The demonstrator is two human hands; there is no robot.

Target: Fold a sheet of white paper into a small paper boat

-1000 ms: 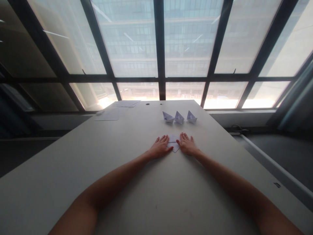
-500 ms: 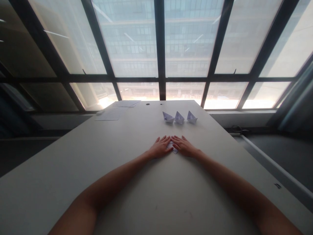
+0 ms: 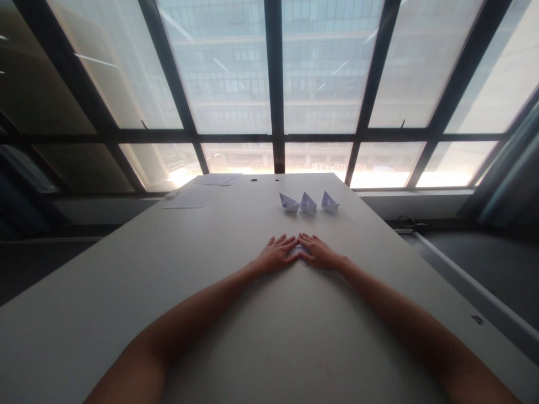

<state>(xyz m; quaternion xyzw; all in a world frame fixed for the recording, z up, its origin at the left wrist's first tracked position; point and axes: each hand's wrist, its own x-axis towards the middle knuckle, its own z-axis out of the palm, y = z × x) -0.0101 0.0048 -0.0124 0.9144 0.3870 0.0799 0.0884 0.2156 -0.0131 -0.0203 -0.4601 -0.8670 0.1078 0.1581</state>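
Observation:
A small folded piece of white paper (image 3: pixel 300 252) lies on the white table (image 3: pixel 219 247), mostly covered by my two hands. My left hand (image 3: pixel 275 255) rests flat on its left side with the fingers stretched out. From the right, my right hand (image 3: pixel 318 252) lies flat over the paper too, fingers extended. The fingertips of both hands come close together above the paper's middle. Just beyond the hands, three folded paper boats stand in a row: a left boat (image 3: pixel 289 203), a middle boat (image 3: pixel 308 203) and a right boat (image 3: pixel 329 203).
Flat paper sheets (image 3: pixel 187 197) lie at the table's far left, with more sheets (image 3: pixel 219 179) behind them. A dark round cable hole (image 3: pixel 254 180) is near the far edge. Large framed windows (image 3: pixel 236 67) rise beyond the table. A dark mark (image 3: pixel 477 320) sits near the right edge.
Both hands stay flat on the folded paper. The fingers have shifted slightly across it, the right fingertips a little to the right. The boats and sheets have not moved.

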